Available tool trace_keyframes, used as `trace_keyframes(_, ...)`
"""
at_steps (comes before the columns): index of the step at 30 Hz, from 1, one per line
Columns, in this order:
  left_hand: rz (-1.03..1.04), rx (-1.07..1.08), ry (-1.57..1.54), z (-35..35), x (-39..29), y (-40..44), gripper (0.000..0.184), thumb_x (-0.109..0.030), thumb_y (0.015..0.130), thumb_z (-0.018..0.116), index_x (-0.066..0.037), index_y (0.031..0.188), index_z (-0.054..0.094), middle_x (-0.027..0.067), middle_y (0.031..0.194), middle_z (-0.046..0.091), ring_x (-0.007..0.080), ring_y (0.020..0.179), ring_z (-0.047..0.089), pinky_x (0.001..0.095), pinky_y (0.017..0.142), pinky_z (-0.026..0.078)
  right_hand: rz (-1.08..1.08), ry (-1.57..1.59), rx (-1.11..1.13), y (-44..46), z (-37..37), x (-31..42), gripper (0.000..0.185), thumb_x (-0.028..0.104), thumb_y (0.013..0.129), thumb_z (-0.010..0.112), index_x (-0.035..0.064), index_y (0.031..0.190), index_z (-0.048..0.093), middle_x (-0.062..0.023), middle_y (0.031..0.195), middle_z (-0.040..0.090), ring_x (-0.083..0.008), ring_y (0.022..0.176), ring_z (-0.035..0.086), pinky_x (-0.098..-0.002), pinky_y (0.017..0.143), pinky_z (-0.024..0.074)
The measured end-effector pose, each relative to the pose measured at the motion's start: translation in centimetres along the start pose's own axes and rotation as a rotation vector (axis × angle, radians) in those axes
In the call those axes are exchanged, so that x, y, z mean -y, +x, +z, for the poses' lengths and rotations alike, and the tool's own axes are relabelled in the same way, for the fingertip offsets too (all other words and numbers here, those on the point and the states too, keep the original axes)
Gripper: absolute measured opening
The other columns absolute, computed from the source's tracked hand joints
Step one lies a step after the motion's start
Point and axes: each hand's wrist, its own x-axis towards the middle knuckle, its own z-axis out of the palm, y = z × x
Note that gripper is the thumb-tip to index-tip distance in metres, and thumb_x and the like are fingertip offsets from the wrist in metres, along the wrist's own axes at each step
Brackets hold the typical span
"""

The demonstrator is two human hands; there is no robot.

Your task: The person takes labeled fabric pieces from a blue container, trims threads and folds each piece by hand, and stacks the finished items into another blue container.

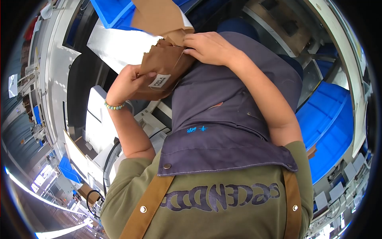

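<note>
A brown fabric piece (163, 59) with a ragged upper edge lies over the edge of a white work surface (119, 47), close to my lap. A white label (160, 81) with dark print is on its lower part. My left hand (128, 83) grips the fabric's left side, thumb on top beside the label. At the upper right edge, the fingers of my right hand (209, 47) are closed on the same fabric. Lighter tan fabric (159, 16) extends beyond it, touching or joined near my right fingertips; I cannot tell which.
A blue bin (113, 14) stands at the upper left, behind the tan fabric. More blue bins (326, 119) are at my right side. White machine parts (97, 107) and a dark cable (109, 159) sit by my left arm. A dark apron (234, 95) covers my lap.
</note>
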Motion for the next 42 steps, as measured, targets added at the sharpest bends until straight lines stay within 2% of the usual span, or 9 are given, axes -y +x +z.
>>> trace_keyframes(5,0.021,-0.077,-0.02,-0.7,0.3,-0.2,0.026,-0.019,0.094,0.065,0.005,0.102,0.068,0.0109,0.073,0.068,0.0094,0.065,0.052,0.029,0.065,0.048,0.022,-0.279,-0.006,-0.1,1.0,-0.8,0.014,0.016,0.089,0.059,0.0044,0.095,0.065,-0.0103,0.089,0.07,-0.031,0.085,0.068,-0.041,0.073,0.0556)
trace_keyframes(11,-0.07,-0.208,0.04,-0.4,1.9,0.7,0.028,-0.02,0.093,0.065,0.007,0.102,0.067,0.0082,0.076,0.069,0.0091,0.067,0.054,0.0294,0.066,0.048,0.033,-0.088,-0.586,0.1,0.3,-2.5,0.018,0.014,0.097,0.051,0.0034,0.099,0.066,-0.0151,0.09,0.068,-0.0299,0.085,0.068,-0.0405,0.073,0.0537)
trace_keyframes(13,-0.089,-0.315,-0.027,0.5,3.0,1.9,0.029,-0.02,0.093,0.065,0.008,0.102,0.067,0.0088,0.077,0.069,0.0093,0.068,0.055,0.0294,0.067,0.049,0.364,0.776,-0.666,-0.6,-1.0,-1.4,0.027,0.02,0.103,0.048,0.0001,0.098,0.066,-0.0029,0.069,0.054,-0.0089,0.063,0.051,-0.0228,0.048,0.0391)
trace_keyframes(15,-0.118,-0.393,-0.228,2.5,6.0,4.2,0.032,-0.021,0.094,0.065,0.009,0.106,0.067,0.0088,0.086,0.072,0.0108,0.077,0.061,0.0289,0.072,0.051,0.378,1.621,-0.752,-1.1,-1.7,-1.4,0.026,0.02,0.103,0.049,-0.0026,0.106,0.062,0.0029,0.067,0.043,-0.0053,0.057,0.039,-0.0183,0.044,0.0297)
trace_keyframes(19,-0.099,-0.635,-0.719,8.3,4.9,7.2,0.032,-0.021,0.097,0.064,0.007,0.111,0.067,0.0093,0.102,0.072,0.0143,0.089,0.065,0.0273,0.08,0.051,0.582,2.205,-0.468,-3.0,1.8,-0.2,0.029,0.021,0.103,0.049,-0.0032,0.117,0.055,0.0032,0.067,0.043,-0.0062,0.056,0.04,-0.0194,0.044,0.0337)
trace_keyframes(23,-0.011,-0.835,-1.218,10.2,2.5,7.8,0.032,-0.016,0.098,0.061,0.005,0.122,0.058,0.0098,0.117,0.065,0.0191,0.104,0.063,0.0321,0.089,0.051,0.723,1.933,-0.353,-3.4,3.2,3.3,0.031,0.021,0.102,0.05,-0.0035,0.12,0.056,0.0031,0.065,0.042,-0.0055,0.051,0.036,-0.0194,0.042,0.0314)
trace_keyframes(30,0.13,-0.858,-1.21,9.6,1.9,8.8,0.03,-0.011,0.098,0.057,0.004,0.124,0.054,0.0107,0.121,0.063,0.0222,0.109,0.062,0.0351,0.093,0.051,0.619,1.19,-0.142,-1.9,4.4,3.5,0.031,0.023,0.1,0.055,0.0004,0.119,0.062,0.0009,0.068,0.054,-0.0056,0.053,0.044,-0.0213,0.045,0.0359)
trace_keyframes(37,0.176,-0.899,-1.221,9.2,1.3,9.2,0.026,-0.011,0.099,0.057,0.005,0.119,0.058,0.0103,0.116,0.065,0.0217,0.103,0.064,0.0332,0.088,0.052,0.349,0.344,-0.546,0.8,3.3,1.4,0.047,0.027,0.087,0.071,0.0018,0.124,0.058,-0.0171,0.084,0.068,-0.0242,0.065,0.064,-0.0325,0.065,0.051)
trace_keyframes(42,-0.062,-0.633,0.107,5.3,3.7,7.1,0.023,-0.014,0.094,0.059,0.001,0.107,0.069,0.019,0.09,0.072,0.0316,0.085,0.069,0.0354,0.078,0.052,0.464,0.267,-0.373,2.0,4.6,-3.0,0.043,0.027,0.087,0.068,0.0023,0.122,0.061,-0.018,0.09,0.069,-0.0257,0.074,0.065,-0.0367,0.071,0.0511)
